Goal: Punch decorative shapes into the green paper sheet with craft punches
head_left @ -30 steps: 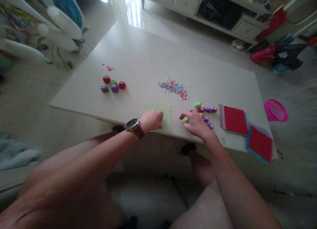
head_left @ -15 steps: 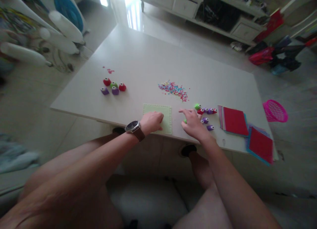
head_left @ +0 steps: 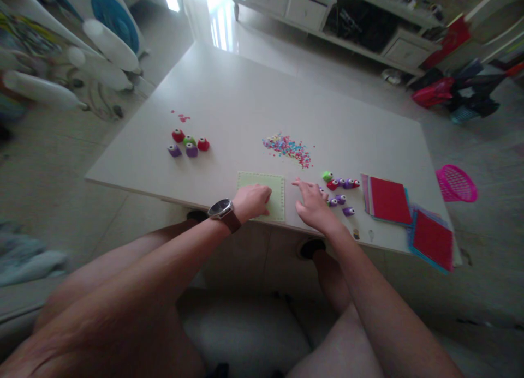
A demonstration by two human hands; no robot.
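A light green square of paper (head_left: 277,198) with a dotted pattern along its edges lies near the front of the table. My left hand (head_left: 252,199), with a watch on the wrist, rests on this paper with its fingers curled in. Whatever may be under or inside those fingers is hidden. Just right of the paper, my right hand (head_left: 311,204) hovers or rests low over the table with the index finger stretched out and the fingers apart. Small craft punches (head_left: 339,199) in purple, red and green stand beside it, some partly covered by the hand.
Tiny coloured paper bits (head_left: 289,149) are heaped beyond the green paper. More punches (head_left: 190,149) stand at the left, near a few red bits (head_left: 183,118). Stacks of coloured sheets (head_left: 388,199) lie at the right on the white table (head_left: 245,94). A pink basket (head_left: 456,183) is beyond the edge.
My right hand has shifted slightly left, and a green punch near its fingers is now hidden from view. A small brownish item shows beside the right forearm. My left hand stays on the paper.
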